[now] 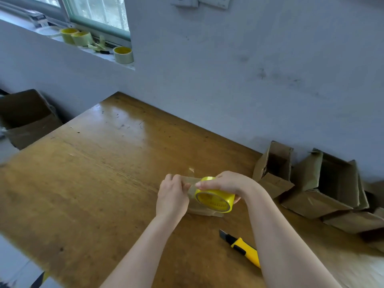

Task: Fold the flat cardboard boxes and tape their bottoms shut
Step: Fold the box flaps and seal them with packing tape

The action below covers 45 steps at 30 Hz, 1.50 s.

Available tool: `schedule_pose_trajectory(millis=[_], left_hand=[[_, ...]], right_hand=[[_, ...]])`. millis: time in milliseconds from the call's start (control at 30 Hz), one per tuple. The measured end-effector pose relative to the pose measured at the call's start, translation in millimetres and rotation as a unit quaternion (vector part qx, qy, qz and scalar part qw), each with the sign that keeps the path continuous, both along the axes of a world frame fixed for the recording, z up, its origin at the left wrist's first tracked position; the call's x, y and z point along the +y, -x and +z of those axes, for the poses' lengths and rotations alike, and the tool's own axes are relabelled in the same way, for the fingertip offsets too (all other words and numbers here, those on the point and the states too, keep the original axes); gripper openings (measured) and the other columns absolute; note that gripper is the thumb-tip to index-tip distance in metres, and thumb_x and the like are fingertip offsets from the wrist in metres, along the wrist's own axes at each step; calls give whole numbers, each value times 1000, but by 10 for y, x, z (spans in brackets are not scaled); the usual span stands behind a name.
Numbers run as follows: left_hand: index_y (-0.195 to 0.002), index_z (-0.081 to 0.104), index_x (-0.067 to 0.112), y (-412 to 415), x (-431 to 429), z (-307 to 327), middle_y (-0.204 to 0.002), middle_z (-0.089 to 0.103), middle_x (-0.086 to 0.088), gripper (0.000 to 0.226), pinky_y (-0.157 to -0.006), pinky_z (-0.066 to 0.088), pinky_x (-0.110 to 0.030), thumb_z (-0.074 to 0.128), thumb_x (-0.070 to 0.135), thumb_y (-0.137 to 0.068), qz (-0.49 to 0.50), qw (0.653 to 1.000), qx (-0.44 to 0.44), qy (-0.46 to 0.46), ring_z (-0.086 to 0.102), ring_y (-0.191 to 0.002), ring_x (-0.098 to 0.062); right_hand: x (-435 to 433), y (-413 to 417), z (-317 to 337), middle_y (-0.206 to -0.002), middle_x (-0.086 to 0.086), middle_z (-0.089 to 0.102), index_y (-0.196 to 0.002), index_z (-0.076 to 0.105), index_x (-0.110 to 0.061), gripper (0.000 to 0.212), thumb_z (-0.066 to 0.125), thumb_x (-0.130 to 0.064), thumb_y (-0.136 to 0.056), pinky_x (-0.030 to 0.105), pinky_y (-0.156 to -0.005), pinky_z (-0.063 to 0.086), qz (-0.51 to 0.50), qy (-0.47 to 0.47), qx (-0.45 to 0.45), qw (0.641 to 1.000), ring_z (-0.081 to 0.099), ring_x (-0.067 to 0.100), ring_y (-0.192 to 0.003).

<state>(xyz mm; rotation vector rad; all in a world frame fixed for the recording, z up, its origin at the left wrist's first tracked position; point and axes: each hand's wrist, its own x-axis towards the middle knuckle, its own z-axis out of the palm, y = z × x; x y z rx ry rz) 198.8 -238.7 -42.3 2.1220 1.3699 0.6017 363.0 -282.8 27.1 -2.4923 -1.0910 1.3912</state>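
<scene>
Box [204,212] beneath on-edge tape roll [215,201]

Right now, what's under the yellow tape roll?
A small cardboard box on the table lies under the tape roll. The roll, left hand and right hand cover most of it, so its seam cannot be seen.

Small brown cardboard box [205,213], yellow tape roll [214,201] on edge atop it
</scene>
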Motion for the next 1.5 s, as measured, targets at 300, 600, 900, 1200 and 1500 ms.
schedule_pose_trajectory(millis=[300, 600, 900, 1200, 1500], left_hand=[[-74, 34, 20, 33, 209, -40, -73, 49, 4, 25, -52, 27, -31, 42, 17, -98, 35, 996, 11, 79, 45, -66, -16], [-79, 44, 8, 394, 515, -45, -67, 61, -12, 21, -51, 53, -34, 50, 8, -98, 116, 866, -276, 400, 60, -53, -23], [-79, 44, 11, 233, 462, -283, -70, 53, -5, 22, -53, 39, -30, 48, 19, -99, 179, 898, -189, 354, 45, -58, -18], [-75, 42, 17, 251, 473, -419, -72, 52, -1, 25, -48, 30, -29, 47, 23, -99, 145, 955, -67, 251, 43, -58, -15], [-97, 53, 19, 163, 451, -578, -109, 51, -5, 22, -68, 43, -32, 46, 40, -97, 96, 943, -40, 315, 52, -80, -17]], right_hand=[[141, 149, 44, -43, -9, 25, -48, 31, -22, 64, 52, -74, -80, 31, -48, 24, 58, -278, -122, 951, 28, 13, -42], [317, 344, -142, -80, -7, 67, -104, 72, -14, 60, 47, -66, -87, 22, -47, 33, 115, -254, -213, 936, 54, 7, -65], [325, 494, -121, -49, -6, 44, -54, 51, -20, 55, 46, -63, -87, 23, -42, 28, 177, -223, -257, 923, 42, 11, -44], [488, 674, -115, -60, -3, 60, -68, 67, -16, 47, 52, -56, -85, 27, -50, 47, 184, -196, -291, 918, 62, 17, -59], [523, 642, -210, -76, 2, 72, -84, 75, -13, 47, 51, -54, -85, 29, -56, 53, 195, -229, -285, 910, 67, 18, -69]])
